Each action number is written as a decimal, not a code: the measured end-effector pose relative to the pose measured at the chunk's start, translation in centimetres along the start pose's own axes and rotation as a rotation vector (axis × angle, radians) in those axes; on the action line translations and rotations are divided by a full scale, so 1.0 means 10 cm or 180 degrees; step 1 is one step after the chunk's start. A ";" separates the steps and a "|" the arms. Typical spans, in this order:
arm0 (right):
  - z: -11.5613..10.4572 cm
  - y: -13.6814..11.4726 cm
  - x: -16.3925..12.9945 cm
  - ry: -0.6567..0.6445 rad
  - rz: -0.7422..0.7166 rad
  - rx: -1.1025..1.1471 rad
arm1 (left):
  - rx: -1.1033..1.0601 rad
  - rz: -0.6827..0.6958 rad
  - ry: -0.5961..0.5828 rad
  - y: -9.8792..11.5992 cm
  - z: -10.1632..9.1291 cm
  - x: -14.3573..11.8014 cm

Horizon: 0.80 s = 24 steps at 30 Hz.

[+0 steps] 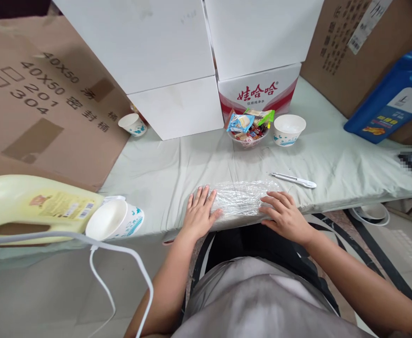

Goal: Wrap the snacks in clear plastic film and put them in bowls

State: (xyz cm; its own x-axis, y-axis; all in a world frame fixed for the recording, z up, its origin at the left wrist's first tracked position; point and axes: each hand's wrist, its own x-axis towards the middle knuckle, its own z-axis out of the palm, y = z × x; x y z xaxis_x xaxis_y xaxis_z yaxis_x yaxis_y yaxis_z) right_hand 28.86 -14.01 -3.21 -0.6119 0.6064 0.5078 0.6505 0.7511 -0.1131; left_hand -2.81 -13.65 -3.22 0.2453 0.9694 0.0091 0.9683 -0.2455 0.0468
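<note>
Pressing both hands flat on a crinkled sheet of clear plastic wrap at the near edge of the pale green cloth-covered table.

Left hand lies open, fingers spread, on the wrap's left end; right hand rests open on its right end, gripping nothing. A white utility knife lies just beyond, with a snack-filled glass bowl and a white paper bowl farther back.
</note>
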 end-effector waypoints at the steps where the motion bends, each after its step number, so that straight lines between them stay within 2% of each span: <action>1: 0.00 -0.01 -0.04 0.0097 0.0051 -0.0011 | -0.0006 -0.0005 0.0000 0.00 0.00 0.00; 5: -0.02 0.01 -0.16 0.0365 0.0115 0.0012 | -0.0078 -0.0008 -0.0032 0.00 0.00 0.00; 10: -0.02 0.02 -0.27 0.0265 0.0079 0.0034 | -0.0256 0.0054 0.0019 -0.03 0.00 0.01; 12: 0.00 0.04 -0.34 0.0229 0.0194 0.0028 | -0.0393 0.0163 0.0218 -0.06 0.00 -0.02; 15: 0.00 0.08 -0.44 0.0302 0.0408 -0.0090 | -0.0656 0.0390 0.0803 -0.10 -0.01 -0.12; 17: 0.01 0.10 -0.47 0.0292 0.0441 -0.0176 | -0.0809 0.0555 0.1061 -0.12 -0.03 -0.20; 21: 0.02 0.09 -0.43 0.0186 0.0365 -0.0196 | -0.0997 0.0728 0.0789 -0.14 -0.06 -0.35; 24: 0.00 0.08 -0.36 0.0348 0.0378 0.0047 | -0.1253 0.0632 0.0710 -0.19 -0.09 -0.42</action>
State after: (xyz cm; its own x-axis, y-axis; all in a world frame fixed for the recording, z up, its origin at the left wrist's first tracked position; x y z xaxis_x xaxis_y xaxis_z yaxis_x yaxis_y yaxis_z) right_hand 31.55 -15.56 -5.12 -0.4779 0.6596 0.5801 0.7080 0.6801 -0.1901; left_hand -5.74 -17.26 -2.42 0.3656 0.8914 0.2678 0.8018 -0.4477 0.3958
